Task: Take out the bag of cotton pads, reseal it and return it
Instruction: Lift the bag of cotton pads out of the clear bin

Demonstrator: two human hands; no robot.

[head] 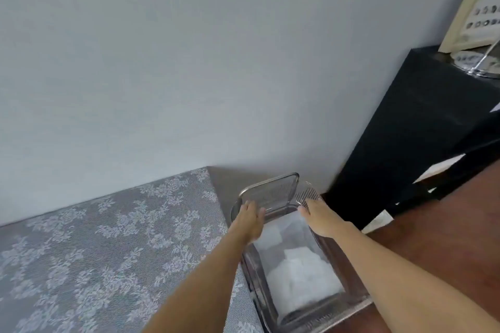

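While both arms reached forward, the left hand (pixel 250 217) lay flat and spread on the far left rim of a clear bin (pixel 328 247), gripping nothing visible. The right hand (pixel 318 215) rested on the far right rim, fingers curled over it; how firmly it held could not be told. The bin stood on the floor (pixel 443 227) beside the bed (pixel 108 238). Inside lay the bag (pixel 303 276), white and untouched.
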